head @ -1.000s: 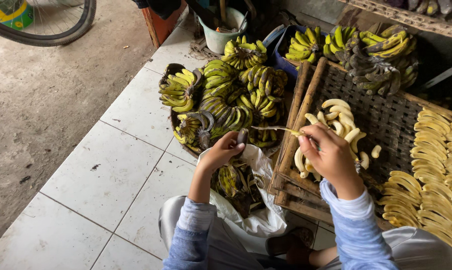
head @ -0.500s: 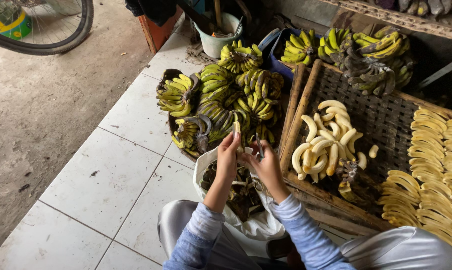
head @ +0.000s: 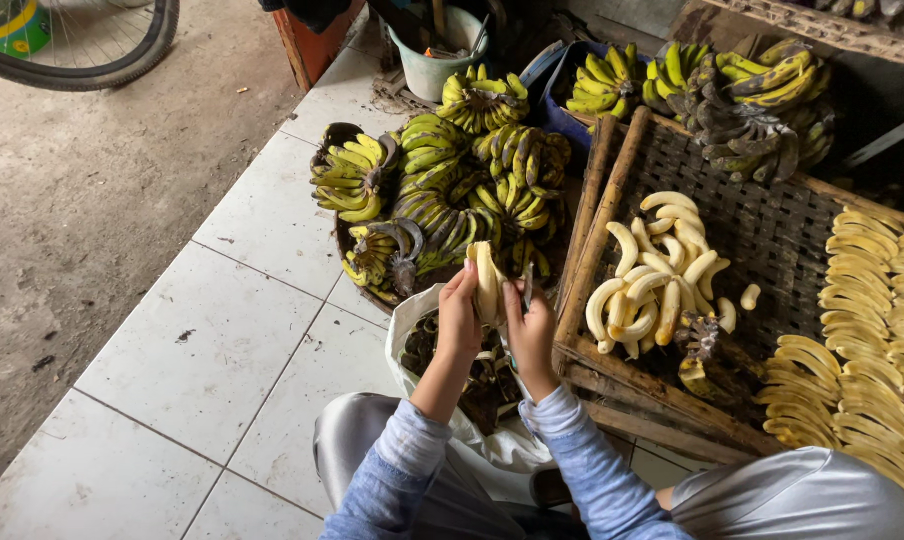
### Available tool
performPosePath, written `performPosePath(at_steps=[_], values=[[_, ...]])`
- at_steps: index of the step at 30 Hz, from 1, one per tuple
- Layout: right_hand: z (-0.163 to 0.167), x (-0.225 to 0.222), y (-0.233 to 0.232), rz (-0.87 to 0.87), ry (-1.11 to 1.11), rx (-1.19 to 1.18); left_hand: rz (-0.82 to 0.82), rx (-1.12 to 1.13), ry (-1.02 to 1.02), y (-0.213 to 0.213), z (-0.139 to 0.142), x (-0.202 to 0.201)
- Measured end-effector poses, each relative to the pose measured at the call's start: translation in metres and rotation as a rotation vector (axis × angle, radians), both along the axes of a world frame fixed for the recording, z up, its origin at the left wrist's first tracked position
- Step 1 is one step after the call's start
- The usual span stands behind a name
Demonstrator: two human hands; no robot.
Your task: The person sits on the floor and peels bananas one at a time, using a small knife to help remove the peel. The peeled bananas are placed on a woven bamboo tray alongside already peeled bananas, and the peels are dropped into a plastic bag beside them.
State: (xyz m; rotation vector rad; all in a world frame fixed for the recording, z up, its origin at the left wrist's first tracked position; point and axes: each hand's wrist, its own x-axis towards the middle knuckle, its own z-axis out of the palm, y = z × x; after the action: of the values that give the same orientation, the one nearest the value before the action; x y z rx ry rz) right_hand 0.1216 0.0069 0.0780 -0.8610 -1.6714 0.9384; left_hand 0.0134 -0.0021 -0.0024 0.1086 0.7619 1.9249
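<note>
My left hand (head: 459, 315) holds a pale, partly peeled banana (head: 486, 282) upright over a white bag (head: 412, 322) of dark peels. My right hand (head: 530, 330) is next to it, touching the banana's right side and gripping a small knife (head: 527, 292). Right of my hands a pile of peeled bananas (head: 657, 275) lies on a woven bamboo tray (head: 772, 235). Bunches of unpeeled green-yellow bananas (head: 442, 190) fill a basket just beyond my hands.
Rows of sliced banana pieces (head: 872, 330) lie at the tray's right side. More bunches (head: 732, 90) sit at the back right, near a pale bucket (head: 434, 58). A bicycle wheel (head: 82, 55) stands at the top left, beyond the white tiled floor (head: 212, 340).
My right hand came off the bamboo tray and moved left to meet my left hand. Both hands now hold a banana raised above the peel bag.
</note>
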Motion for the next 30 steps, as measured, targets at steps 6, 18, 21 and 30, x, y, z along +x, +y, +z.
performPosePath(at_steps=[6,18,21,30], values=[[-0.002,0.011,0.009,0.315,0.389,-0.837,-0.079,0.062,-0.065,0.003,0.021,-0.004],[-0.023,0.036,0.033,0.560,0.637,-1.100,-0.185,0.130,0.554,-0.012,0.055,-0.007],[-0.022,0.041,0.038,0.447,0.624,-1.193,-0.177,0.100,0.468,-0.011,0.046,-0.007],[-0.028,0.071,0.026,0.304,0.498,-0.948,-0.191,0.006,0.188,-0.004,0.030,-0.023]])
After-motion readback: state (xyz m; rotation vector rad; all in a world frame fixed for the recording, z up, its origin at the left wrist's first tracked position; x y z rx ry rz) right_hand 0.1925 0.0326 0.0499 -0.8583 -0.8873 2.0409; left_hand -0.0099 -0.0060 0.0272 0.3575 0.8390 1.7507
